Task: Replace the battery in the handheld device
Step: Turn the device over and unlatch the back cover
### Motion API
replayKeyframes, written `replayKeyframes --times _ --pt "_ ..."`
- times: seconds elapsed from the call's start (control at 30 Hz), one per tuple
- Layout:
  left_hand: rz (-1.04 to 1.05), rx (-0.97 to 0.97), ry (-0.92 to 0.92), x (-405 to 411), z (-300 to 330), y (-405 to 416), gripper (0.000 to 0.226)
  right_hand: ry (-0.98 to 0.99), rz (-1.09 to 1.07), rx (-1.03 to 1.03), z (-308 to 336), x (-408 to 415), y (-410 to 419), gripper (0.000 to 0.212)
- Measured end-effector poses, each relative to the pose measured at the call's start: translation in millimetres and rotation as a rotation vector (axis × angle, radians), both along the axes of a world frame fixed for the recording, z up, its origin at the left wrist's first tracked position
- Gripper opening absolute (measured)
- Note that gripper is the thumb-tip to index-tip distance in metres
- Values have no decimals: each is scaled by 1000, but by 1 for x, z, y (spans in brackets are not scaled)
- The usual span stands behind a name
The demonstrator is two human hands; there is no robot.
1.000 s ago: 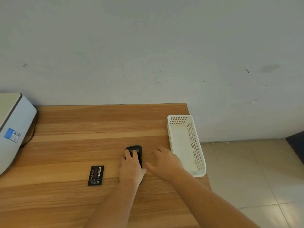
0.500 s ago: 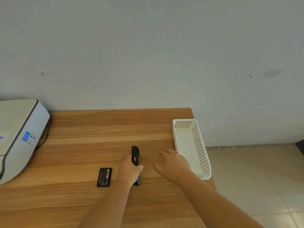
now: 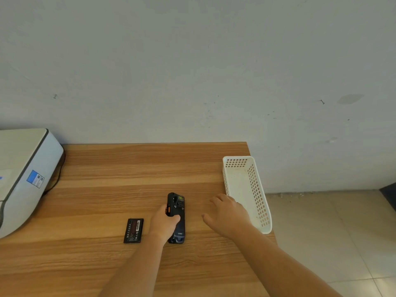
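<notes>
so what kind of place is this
Probably a plain office or workroom: a wooden desk against a bare wall, a printer-like machine on its left, a white plastic basket on its right, tiled floor beyond.

Wall [image 3: 192,67]: pale grey-white plaster, scuffed, with small dark marks and one faint darker patch at right. Wooden table [image 3: 132,168]: light brown grain in lengthwise bands, its far edge against the wall, its right edge over the floor. Floor [image 3: 334,236]: large beige tiles with thin joints, grit along the wall base. Dark object [image 3: 389,197] at far right edge, cut off, unidentifiable. Light: even, soft, diffuse.
</notes>
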State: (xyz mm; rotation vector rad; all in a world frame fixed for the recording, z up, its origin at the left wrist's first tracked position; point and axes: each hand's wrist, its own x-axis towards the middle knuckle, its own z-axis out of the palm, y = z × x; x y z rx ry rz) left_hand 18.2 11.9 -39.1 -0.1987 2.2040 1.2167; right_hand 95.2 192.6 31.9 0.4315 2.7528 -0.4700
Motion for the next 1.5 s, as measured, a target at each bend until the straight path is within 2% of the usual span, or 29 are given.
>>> replayKeyframes --times 0.23,0.57,0.67,0.8,1.13,1.5 --pt "19 -108 19 1 -12 -2 27 -4 2 6 -1 4 -2 63" --pt "-64 -295 49 -2 -28 -4 27 -6 9 17 -6 6 -10 60" --pt "-107 -341 89 -3 -32 -5 35 -5 13 17 -8 5 -13 59" --pt "-127 -344 118 -4 -35 -8 44 -7 19 13 -10 5 -18 60" --pt "-161 -341 135 -6 -37 -9 47 -27 34 -4 -16 4 -29 62" --pt "-226 -335 197 -9 -40 -13 40 -30 39 4 -23 1 -39 58"
